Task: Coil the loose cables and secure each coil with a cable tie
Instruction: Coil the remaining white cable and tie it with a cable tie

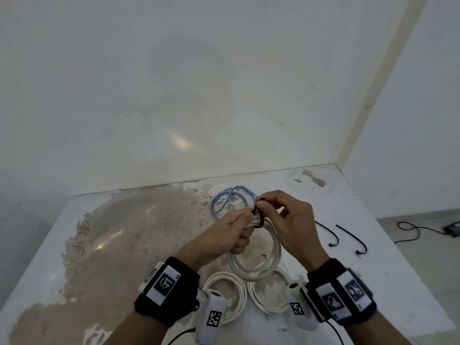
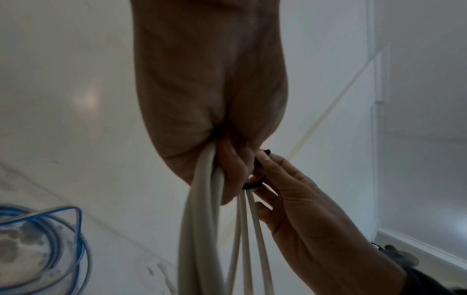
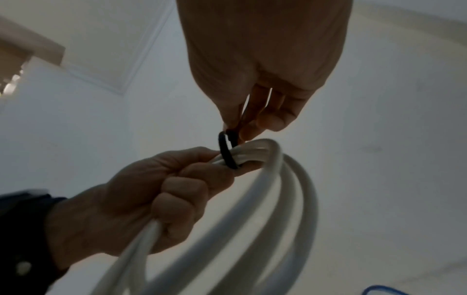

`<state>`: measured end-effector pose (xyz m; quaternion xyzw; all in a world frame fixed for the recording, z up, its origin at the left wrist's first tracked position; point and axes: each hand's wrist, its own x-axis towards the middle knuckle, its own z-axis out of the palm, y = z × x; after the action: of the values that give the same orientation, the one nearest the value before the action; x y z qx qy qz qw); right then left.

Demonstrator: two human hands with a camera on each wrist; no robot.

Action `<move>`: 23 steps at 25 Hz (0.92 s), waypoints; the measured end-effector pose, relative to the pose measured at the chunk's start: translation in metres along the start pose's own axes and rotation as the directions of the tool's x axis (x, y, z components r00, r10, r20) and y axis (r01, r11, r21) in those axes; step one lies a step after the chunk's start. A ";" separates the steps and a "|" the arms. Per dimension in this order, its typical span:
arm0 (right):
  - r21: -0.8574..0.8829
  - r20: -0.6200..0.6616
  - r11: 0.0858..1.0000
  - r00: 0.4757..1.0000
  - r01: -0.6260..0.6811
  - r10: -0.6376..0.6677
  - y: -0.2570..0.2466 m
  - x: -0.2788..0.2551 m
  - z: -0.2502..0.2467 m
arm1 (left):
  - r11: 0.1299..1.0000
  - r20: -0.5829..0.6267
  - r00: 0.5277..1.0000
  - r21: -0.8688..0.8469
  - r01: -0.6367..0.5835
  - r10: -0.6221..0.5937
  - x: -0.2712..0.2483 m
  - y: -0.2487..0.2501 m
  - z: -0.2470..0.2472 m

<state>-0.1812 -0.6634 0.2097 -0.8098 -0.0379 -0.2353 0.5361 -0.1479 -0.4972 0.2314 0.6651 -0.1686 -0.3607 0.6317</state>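
The left hand (image 1: pixel 232 226) grips the white coil (image 1: pixel 254 255), bunching its loops. The right hand (image 1: pixel 288 215) pinches the black cable tie (image 1: pixel 258 216) looped around them, probably to cinch it.

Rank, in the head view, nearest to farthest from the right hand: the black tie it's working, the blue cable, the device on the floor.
1. Black tie: pinched in the right hand, looped round the white coil.
2. Blue cable: on the table, just behind and to the left.
3. Floor device: far right, off the table.
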 end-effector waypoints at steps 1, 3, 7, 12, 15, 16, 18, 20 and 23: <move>-0.044 0.015 0.999 1.000 0.027 -0.026 0.000 0.003 -0.001 | 1.000 0.011 1.000 0.005 0.013 -0.013 -0.001 0.001 0.000; -0.132 0.070 0.990 0.996 0.055 -0.046 0.002 0.008 -0.005 | 0.999 0.052 0.998 0.011 0.033 -0.034 -0.002 0.001 0.002; -0.287 0.196 0.950 0.978 0.120 -0.065 0.004 0.017 -0.008 | 0.996 0.094 0.992 -0.030 0.083 -0.080 0.000 0.001 0.004; -0.307 0.243 0.941 0.967 0.145 -0.069 0.002 0.025 -0.008 | 0.979 0.078 0.984 -0.119 0.168 -0.160 0.001 0.000 0.000; -0.245 0.260 0.963 0.965 0.111 -0.045 0.005 0.031 -0.012 | 0.979 0.069 0.985 -0.116 0.167 -0.160 0.001 0.001 -0.004; -0.245 0.266 0.964 0.963 0.104 -0.036 0.005 0.032 -0.012 | 0.981 0.064 0.986 -0.110 0.160 -0.153 0.000 0.002 -0.004; -0.252 0.270 0.963 0.962 0.100 -0.029 0.004 0.032 -0.013 | 0.987 0.057 0.990 -0.089 0.137 -0.132 0.000 0.002 -0.002; -0.215 0.261 0.975 0.965 0.061 -0.003 0.002 0.034 -0.014 | 0.991 0.054 0.991 -0.057 0.122 -0.119 0.000 0.004 -0.001; -0.134 0.233 0.991 0.972 -0.008 0.039 -0.002 0.039 -0.017 | 0.991 0.068 0.990 -0.041 0.125 -0.123 0.001 0.008 -0.004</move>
<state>-0.1532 -0.6848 0.2327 -0.8661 -0.0759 -0.1336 0.4757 -0.1431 -0.4965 0.2387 0.6477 -0.1392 -0.4245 0.6172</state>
